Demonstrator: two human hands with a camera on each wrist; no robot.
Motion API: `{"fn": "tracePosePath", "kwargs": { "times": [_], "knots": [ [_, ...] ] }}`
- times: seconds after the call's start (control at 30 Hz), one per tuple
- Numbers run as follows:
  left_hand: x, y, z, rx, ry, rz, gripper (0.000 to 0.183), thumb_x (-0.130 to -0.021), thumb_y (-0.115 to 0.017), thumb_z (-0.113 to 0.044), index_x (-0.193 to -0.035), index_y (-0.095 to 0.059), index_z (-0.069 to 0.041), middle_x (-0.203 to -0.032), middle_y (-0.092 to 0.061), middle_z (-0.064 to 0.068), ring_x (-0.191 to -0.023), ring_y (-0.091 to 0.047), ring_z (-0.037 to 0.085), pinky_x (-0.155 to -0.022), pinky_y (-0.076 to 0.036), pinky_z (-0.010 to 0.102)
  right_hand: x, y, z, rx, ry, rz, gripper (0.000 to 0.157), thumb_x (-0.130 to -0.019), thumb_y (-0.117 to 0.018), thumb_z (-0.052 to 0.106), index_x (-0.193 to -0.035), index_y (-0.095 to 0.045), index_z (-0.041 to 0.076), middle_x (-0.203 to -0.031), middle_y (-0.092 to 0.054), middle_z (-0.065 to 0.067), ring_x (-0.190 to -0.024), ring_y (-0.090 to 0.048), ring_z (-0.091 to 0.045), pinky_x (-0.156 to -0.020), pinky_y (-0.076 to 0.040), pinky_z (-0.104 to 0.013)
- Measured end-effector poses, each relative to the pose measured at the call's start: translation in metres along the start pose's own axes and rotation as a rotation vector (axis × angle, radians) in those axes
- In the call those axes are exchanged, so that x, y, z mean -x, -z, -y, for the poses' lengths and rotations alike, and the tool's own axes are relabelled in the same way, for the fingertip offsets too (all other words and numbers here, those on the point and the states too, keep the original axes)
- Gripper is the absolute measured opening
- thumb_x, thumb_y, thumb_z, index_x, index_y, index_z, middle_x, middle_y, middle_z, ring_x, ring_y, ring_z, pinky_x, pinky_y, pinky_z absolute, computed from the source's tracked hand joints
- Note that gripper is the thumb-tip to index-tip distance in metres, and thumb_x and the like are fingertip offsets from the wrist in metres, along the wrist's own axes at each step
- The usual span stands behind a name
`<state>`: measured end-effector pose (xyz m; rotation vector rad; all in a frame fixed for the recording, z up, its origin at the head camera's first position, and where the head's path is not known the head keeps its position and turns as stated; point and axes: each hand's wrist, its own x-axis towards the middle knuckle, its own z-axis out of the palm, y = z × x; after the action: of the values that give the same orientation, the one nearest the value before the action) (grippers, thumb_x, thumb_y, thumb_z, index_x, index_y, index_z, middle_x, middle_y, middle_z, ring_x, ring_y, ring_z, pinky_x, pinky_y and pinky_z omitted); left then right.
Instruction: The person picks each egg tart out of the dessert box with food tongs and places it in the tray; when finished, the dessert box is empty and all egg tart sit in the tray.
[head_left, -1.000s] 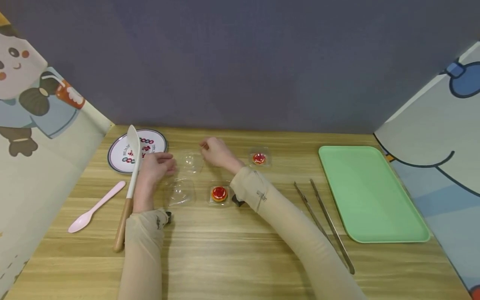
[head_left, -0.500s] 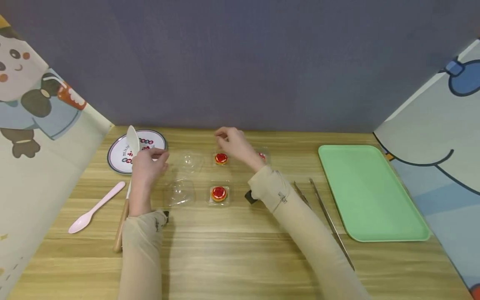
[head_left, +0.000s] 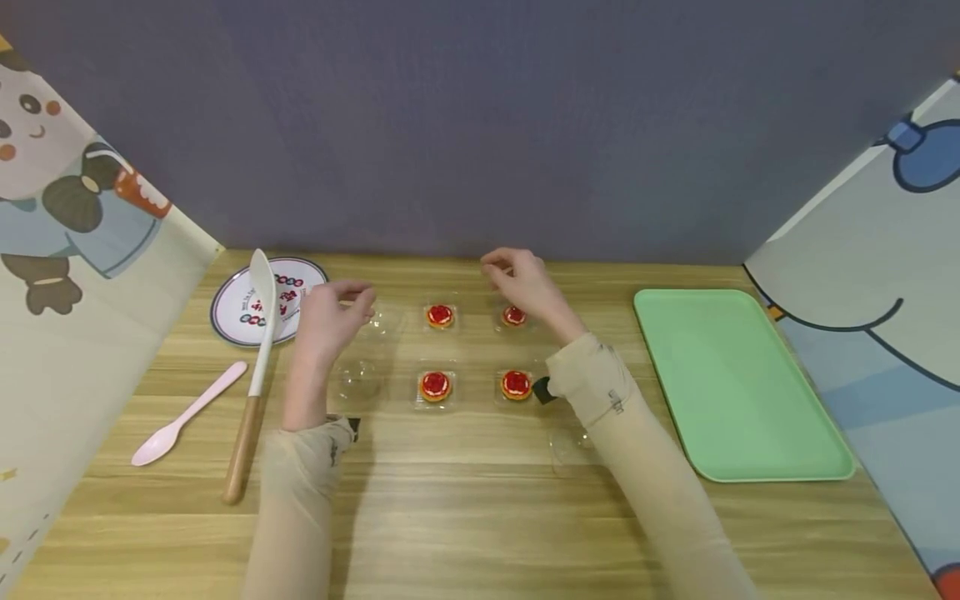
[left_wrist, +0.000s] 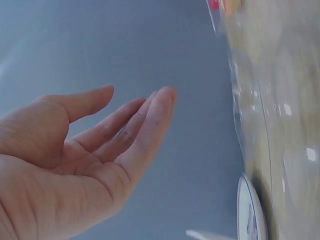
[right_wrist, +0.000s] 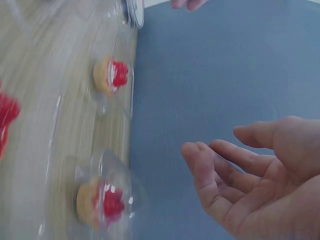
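Observation:
Several small tarts with red topping sit in clear plastic packs in mid-table: one front left [head_left: 435, 386], one front right [head_left: 516, 384], one back left [head_left: 440, 316]. My right hand [head_left: 525, 279] is raised over the back-right tart [head_left: 513, 316], overlapping its pack in the head view. Its fingers are loosely bent with nothing between them, as the right wrist view shows. My left hand [head_left: 330, 317] hovers between the plate and the clear plastic lid [head_left: 384, 320] at the back; its fingers [left_wrist: 150, 130] and thumb stand apart, holding nothing.
A second clear lid [head_left: 358, 382] lies nearer me, another clear piece [head_left: 573, 446] beside my right sleeve. At left are a printed plate [head_left: 234, 308], a long wooden-handled spoon [head_left: 243, 442] across its edge and a pink spoon [head_left: 176, 425]. A green tray [head_left: 750, 383] stands at right.
My right hand has moved right, from the back-left tart to the back-right one, uncovering the front-right tart. My left hand has shifted slightly right. The tongs are now hidden behind my right arm.

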<state>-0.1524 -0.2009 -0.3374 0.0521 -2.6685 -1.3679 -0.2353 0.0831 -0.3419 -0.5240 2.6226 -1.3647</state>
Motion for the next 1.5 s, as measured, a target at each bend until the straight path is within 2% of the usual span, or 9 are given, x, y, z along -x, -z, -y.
{"fn": "tracePosePath", "kwargs": {
  "times": [0.17, 0.3, 0.4, 0.5, 0.63, 0.87, 0.97, 1.23, 1.5],
  "knots": [
    [-0.003, -0.019, -0.008, 0.01, -0.015, 0.055, 0.034, -0.106, -0.063, -0.01, -0.13, -0.068, 0.014, -0.118, -0.074, 0.03, -0.093, -0.079, 0.039, -0.066, -0.058, 0.012, 0.007, 0.011, -0.014, -0.012, -0.016, -0.011, 0.035, -0.112, -0.054, 0.012, -0.14, -0.064, -0.006, -0.13, -0.069, -0.026, -0.113, -0.068, -0.045, -0.087, -0.061, -0.044],
    [-0.004, -0.034, -0.016, 0.02, -0.013, 0.103, 0.036, -0.105, -0.065, -0.01, -0.133, -0.067, 0.012, -0.123, -0.073, 0.027, -0.098, -0.078, 0.04, -0.076, -0.066, 0.03, 0.011, 0.018, -0.025, -0.022, -0.029, -0.016, 0.035, -0.113, -0.053, 0.01, -0.14, -0.062, -0.01, -0.133, -0.067, -0.029, -0.117, -0.066, -0.046, -0.095, -0.06, -0.05],
    [-0.005, -0.046, -0.023, 0.012, -0.011, 0.135, 0.037, -0.105, -0.066, -0.012, -0.134, -0.068, 0.01, -0.127, -0.073, 0.025, -0.103, -0.077, 0.039, -0.084, -0.067, 0.043, 0.015, 0.023, -0.032, -0.014, -0.043, -0.026, 0.036, -0.113, -0.052, 0.01, -0.14, -0.061, -0.011, -0.135, -0.065, -0.029, -0.12, -0.065, -0.044, -0.101, -0.057, -0.052],
    [-0.006, -0.056, -0.028, 0.011, -0.003, 0.155, 0.037, -0.103, -0.069, -0.013, -0.134, -0.068, 0.009, -0.128, -0.073, 0.024, -0.108, -0.075, 0.039, -0.091, -0.065, 0.048, 0.017, 0.027, -0.04, 0.01, -0.049, -0.036, 0.036, -0.112, -0.052, 0.01, -0.14, -0.061, -0.012, -0.137, -0.065, -0.029, -0.123, -0.063, -0.043, -0.106, -0.055, -0.053],
    [-0.007, -0.065, -0.033, 0.031, 0.0, 0.177, 0.04, -0.101, -0.073, -0.011, -0.134, -0.065, 0.012, -0.127, -0.072, 0.027, -0.112, -0.073, 0.042, -0.097, -0.063, 0.049, 0.019, 0.029, -0.047, 0.034, -0.052, -0.034, 0.037, -0.112, -0.052, 0.01, -0.14, -0.06, -0.013, -0.139, -0.064, -0.029, -0.126, -0.062, -0.043, -0.11, -0.053, -0.053],
    [-0.003, -0.082, -0.04, 0.1, 0.032, 0.291, 0.051, -0.105, -0.067, -0.01, -0.148, -0.052, 0.013, -0.13, -0.069, 0.028, -0.101, -0.076, 0.037, -0.089, -0.066, 0.042, 0.026, 0.031, -0.061, 0.03, -0.092, -0.005, 0.038, -0.113, -0.051, 0.008, -0.142, -0.056, -0.015, -0.139, -0.062, -0.032, -0.125, -0.062, -0.046, -0.108, -0.054, -0.055],
    [-0.002, -0.091, -0.042, 0.093, 0.037, 0.318, 0.052, -0.106, -0.066, -0.013, -0.149, -0.051, 0.013, -0.132, -0.069, 0.027, -0.102, -0.076, 0.035, -0.091, -0.066, 0.042, 0.028, 0.03, -0.067, 0.027, -0.097, 0.002, 0.038, -0.112, -0.052, 0.006, -0.143, -0.055, -0.015, -0.137, -0.063, -0.033, -0.121, -0.063, -0.047, -0.108, -0.054, -0.056],
    [-0.004, -0.115, -0.045, 0.028, -0.018, 0.338, 0.048, -0.105, -0.067, -0.012, -0.143, -0.056, 0.015, -0.13, -0.069, 0.031, -0.114, -0.072, 0.042, -0.095, -0.065, 0.046, 0.029, 0.03, -0.078, 0.014, -0.11, 0.032, 0.038, -0.111, -0.052, 0.001, -0.145, -0.052, -0.016, -0.135, -0.062, -0.035, -0.112, -0.068, -0.047, -0.099, -0.061, -0.051],
    [-0.005, -0.132, -0.047, 0.026, 0.044, 0.364, 0.056, -0.106, -0.067, -0.019, -0.149, -0.051, 0.013, -0.143, -0.061, 0.033, -0.134, -0.06, 0.045, -0.116, -0.05, 0.052, 0.03, 0.029, -0.082, -0.124, -0.178, 0.092, 0.045, -0.112, -0.049, 0.001, -0.152, -0.042, -0.019, -0.134, -0.059, -0.038, -0.113, -0.067, -0.047, -0.092, -0.065, -0.039]
  ]
}}
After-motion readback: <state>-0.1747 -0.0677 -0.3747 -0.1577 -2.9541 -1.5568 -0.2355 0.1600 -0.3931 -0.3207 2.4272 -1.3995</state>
